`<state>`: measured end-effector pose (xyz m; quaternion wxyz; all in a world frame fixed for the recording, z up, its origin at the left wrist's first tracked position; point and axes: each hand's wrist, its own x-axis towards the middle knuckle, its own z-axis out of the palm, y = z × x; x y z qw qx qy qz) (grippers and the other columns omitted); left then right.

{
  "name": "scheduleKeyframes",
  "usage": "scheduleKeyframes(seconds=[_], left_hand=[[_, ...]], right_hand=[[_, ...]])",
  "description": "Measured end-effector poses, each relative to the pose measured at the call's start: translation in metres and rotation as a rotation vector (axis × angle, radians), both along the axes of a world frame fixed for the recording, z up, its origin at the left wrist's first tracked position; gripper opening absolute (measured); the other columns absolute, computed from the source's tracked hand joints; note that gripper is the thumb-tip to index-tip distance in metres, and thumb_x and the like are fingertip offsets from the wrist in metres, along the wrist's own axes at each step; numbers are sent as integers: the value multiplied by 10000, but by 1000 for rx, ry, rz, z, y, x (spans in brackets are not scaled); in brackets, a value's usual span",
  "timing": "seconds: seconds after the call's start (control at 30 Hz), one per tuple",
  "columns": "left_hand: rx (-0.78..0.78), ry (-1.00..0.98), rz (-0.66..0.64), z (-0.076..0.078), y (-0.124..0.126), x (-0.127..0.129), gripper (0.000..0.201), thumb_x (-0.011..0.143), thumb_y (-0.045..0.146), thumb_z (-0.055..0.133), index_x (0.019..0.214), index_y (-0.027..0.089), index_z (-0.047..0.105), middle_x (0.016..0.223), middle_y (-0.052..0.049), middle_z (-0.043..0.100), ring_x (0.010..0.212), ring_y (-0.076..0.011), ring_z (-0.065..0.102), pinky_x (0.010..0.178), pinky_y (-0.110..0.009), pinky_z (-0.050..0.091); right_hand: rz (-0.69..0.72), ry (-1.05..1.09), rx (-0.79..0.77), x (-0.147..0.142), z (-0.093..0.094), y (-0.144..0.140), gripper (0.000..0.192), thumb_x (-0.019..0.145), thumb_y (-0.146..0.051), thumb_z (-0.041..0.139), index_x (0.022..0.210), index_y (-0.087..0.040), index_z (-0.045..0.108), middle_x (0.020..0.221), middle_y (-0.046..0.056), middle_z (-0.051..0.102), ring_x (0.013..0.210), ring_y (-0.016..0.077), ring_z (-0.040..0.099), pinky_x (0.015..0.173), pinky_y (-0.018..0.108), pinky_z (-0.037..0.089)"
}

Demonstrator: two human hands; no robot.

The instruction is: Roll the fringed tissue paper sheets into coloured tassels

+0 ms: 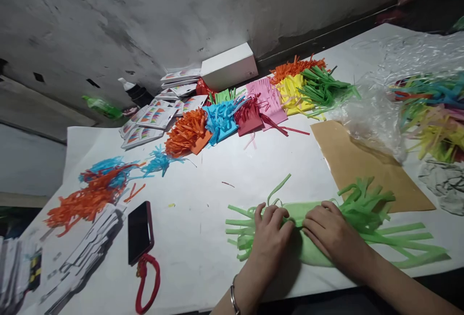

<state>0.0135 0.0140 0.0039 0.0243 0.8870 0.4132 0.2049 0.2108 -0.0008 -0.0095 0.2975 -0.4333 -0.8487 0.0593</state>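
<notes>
A clear plastic bag (409, 88) lies at the far right of the white table (203, 237); it contains a tangle of multicoloured fringed paper strips (435, 112) in blue, yellow, green and pink, seen through the film. A closed white box (228, 66) stands against the wall at the rear; its contents cannot be seen. Beside the box, stacks of printed packets (152, 119) lie flat. Loose piles of cut paper sit in a row across the rear of the table: the orange fringe pile (186, 134), the blue fringe pile (221, 119), a red pile (250, 114), a pink sheet (266, 95), a yellow pile (293, 93) and a dark green pile (322, 85). A brown sheet (366, 170) lies flat, its far end under the bag's edge. A black phone (139, 230) with a red wrist cord (147, 281) lies near the left front. The light green fringed paper (362, 208) lies at the front centre of the table, its cut strips spreading to both sides. The left hand (270, 233) rests on its middle section, fingers curled narrow and pinching a fold of the paper. The right hand (328, 233) lies just beside the left hand, fingers bent and pressed down on the same paper, fingertips gripping the gathered fold. A metal bangle (234, 298) sits on the left wrist.
</notes>
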Motion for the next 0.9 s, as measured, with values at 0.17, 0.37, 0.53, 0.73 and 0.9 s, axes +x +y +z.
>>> scheduleKeyframes(seconds=[0.17,0.37,0.53,0.73,0.9], left_hand=[[-30,-41,-67,-4,2,0,167,899,66,663,822,206,613,920,-5,672,900,-199,552,1011,-440,354],[-118,-72,-19,-6,0,-3,150,894,162,736,799,219,634,878,17,688,873,-197,572,900,-413,370],[-177,-12,91,2,-5,6,151,912,75,646,836,203,626,940,-9,695,908,-215,583,890,-433,385],[-189,194,193,11,-1,17,153,856,72,699,809,193,619,956,-32,673,901,-237,585,906,-477,422],[-65,276,-93,15,0,15,158,917,137,694,804,210,608,864,16,641,911,-213,576,1075,-537,309]], right_hand=[[53,-28,-19,-1,1,-3,354,1019,-59,339,840,-181,619,791,29,595,779,201,517,955,410,359],[-21,26,-23,35,1,-11,335,1025,-83,347,920,-185,648,895,55,647,941,223,577,1078,479,329],[-169,27,-56,38,1,-14,257,1041,-162,439,893,-208,643,953,43,664,1027,227,608,1139,521,279],[-353,-42,-25,22,3,-14,266,1029,-170,430,840,-184,616,908,61,672,932,250,622,1086,555,314],[-245,-31,-23,20,1,-17,266,967,-47,423,908,-193,637,943,54,666,993,239,605,1136,559,260]])
